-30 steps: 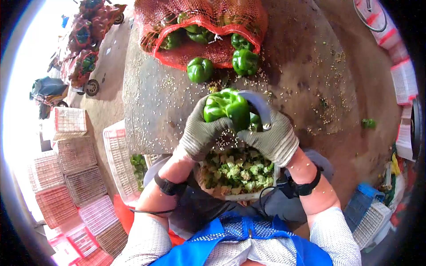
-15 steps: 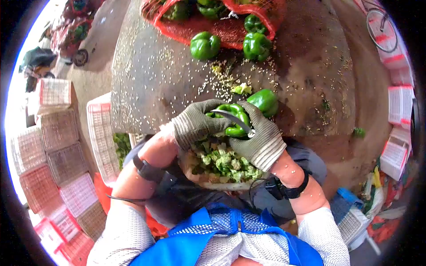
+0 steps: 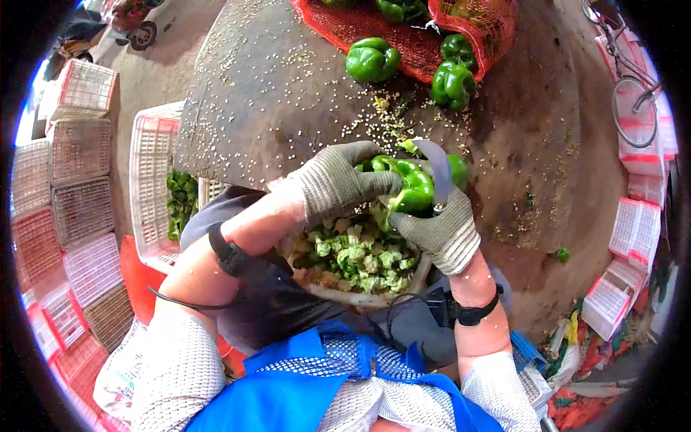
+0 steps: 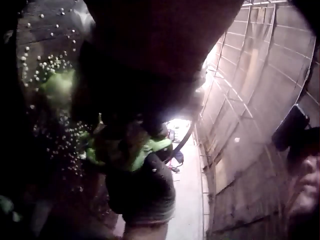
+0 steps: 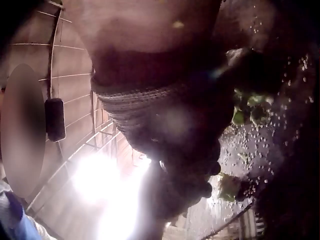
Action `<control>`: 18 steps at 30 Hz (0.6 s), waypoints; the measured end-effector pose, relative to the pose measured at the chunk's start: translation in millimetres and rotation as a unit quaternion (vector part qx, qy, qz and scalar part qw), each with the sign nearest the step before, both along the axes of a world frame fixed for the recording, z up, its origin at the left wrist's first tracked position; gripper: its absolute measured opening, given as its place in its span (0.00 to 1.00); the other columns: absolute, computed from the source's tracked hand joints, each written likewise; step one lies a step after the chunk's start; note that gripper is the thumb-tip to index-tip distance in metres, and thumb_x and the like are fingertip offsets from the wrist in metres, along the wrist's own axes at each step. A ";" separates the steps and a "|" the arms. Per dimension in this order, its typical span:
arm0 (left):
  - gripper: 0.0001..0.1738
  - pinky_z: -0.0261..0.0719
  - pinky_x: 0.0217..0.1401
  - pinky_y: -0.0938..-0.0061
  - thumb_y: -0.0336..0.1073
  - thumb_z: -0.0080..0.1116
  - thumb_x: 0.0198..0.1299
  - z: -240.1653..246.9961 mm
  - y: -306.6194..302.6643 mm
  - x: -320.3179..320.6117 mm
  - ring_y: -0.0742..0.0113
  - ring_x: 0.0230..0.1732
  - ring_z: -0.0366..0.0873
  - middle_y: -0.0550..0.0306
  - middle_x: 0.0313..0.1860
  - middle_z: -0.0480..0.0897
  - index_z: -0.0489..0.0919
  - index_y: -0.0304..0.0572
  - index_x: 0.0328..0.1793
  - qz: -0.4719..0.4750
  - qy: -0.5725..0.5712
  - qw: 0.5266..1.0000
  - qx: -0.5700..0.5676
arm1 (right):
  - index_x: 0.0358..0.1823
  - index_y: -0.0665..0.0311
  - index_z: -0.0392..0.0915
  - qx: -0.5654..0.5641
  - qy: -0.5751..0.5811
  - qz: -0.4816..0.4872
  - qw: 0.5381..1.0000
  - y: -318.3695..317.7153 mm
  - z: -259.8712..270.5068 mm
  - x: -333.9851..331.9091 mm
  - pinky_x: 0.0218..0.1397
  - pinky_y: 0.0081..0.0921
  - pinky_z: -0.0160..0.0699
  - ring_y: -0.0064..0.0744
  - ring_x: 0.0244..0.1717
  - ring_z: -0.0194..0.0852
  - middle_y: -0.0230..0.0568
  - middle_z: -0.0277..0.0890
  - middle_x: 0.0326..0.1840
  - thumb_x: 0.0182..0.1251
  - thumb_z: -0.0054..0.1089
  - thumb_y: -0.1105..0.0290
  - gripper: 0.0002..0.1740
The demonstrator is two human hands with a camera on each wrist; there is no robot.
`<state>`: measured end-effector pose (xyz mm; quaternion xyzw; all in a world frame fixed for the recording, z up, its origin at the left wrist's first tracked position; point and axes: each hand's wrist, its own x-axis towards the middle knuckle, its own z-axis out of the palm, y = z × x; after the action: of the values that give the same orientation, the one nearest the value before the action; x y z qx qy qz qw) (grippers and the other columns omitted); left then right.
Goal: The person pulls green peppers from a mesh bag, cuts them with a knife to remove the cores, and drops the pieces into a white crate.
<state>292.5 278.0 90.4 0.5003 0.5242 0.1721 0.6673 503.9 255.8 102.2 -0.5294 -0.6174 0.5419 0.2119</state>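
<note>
Both hands wear grey-green knit gloves. My left hand [image 3: 342, 180] grips a green bell pepper [image 3: 412, 189] from its left side, over a tub [image 3: 345, 297] of pale green pepper cores and scraps [image 3: 360, 259]. My right hand [image 3: 443, 230] holds a short curved knife [image 3: 434, 162], its blade pointing up and away beside the pepper. Behind that hand, another green pepper [image 3: 458, 171] shows in part on the board. A pale cut core [image 3: 410, 146] lies just beyond the blade. Both wrist views are dark; the left one shows green pepper by the gloved fingers.
A wide brown board [image 3: 288, 93] strewn with seeds lies ahead. At its far side, two peppers [image 3: 373, 60] [image 3: 453, 85] sit by the mouth of a red mesh bag [image 3: 489, 32]. A white crate [image 3: 152, 180] with green pieces stands left, near stacked crates [image 3: 83, 162].
The knife blade has swung from across the pepper to upright beside it. Since the earliest frame, a pepper and a pale core have appeared on the board. The head view has shifted.
</note>
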 end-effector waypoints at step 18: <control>0.22 0.78 0.47 0.79 0.46 0.63 0.67 11.5 -0.3 25.5 0.76 0.43 0.77 0.62 0.43 0.83 0.80 0.36 0.58 0.275 -0.099 0.956 -0.041 | 0.69 0.60 0.67 0.159 -0.050 -0.046 0.985 -1.9 5.3 2.3 0.59 0.33 0.78 0.45 0.55 0.80 0.49 0.79 0.55 0.48 0.80 0.64 0.45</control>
<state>318.0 277.7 101.8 0.2900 0.5795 0.3757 0.6625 506.1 253.8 107.4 -0.5434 -0.6801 0.3996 0.2873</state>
